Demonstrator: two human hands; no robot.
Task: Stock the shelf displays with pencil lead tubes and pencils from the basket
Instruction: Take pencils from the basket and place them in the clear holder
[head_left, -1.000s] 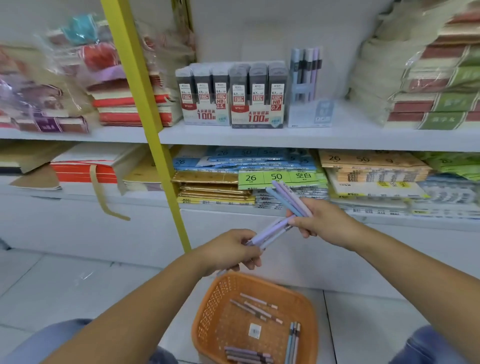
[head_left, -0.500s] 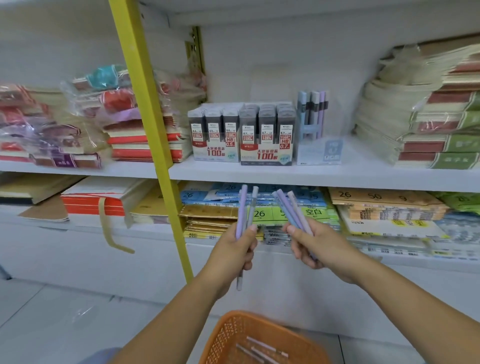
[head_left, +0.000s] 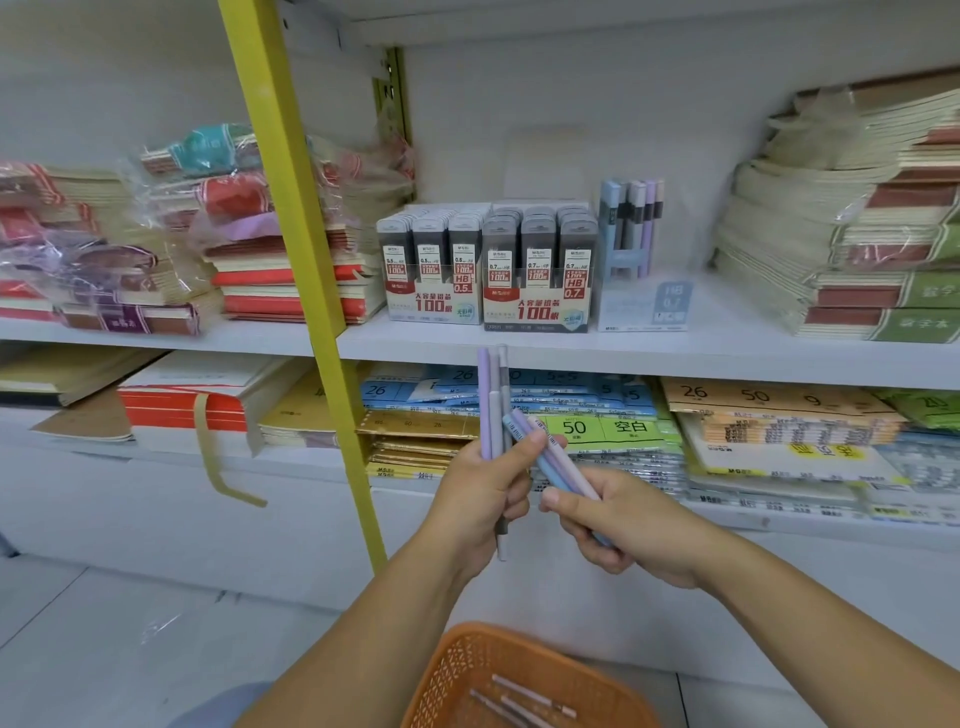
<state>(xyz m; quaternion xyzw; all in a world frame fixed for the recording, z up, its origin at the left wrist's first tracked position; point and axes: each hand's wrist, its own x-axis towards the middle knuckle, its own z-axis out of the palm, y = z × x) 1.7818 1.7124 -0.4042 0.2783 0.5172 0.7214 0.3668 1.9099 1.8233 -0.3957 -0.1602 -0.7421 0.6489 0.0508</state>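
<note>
Far left, upper shelf: wrapped notebook stacks (head_left: 156, 249), then a yellow upright post (head_left: 301, 260). Mid shelf: two lead tube display boxes (head_left: 488, 270) side by side, full (0.5 left, 0.7 right), and just beside them a pencil display stand (head_left: 631, 228) with a few pencils upright. Below, in front of the lower shelf: left hand (head_left: 483, 493) curled round an upright bunch of pencils (head_left: 491, 405), tops level with the shelf edge. Right hand (head_left: 623, 525) grips slanted pencils (head_left: 550, 457), their upper ends meeting the left bunch by the left thumb. Bottom centre: orange basket (head_left: 467, 670) with loose pencils (head_left: 524, 699) inside. Far right: more notebook piles (head_left: 857, 234).
</note>
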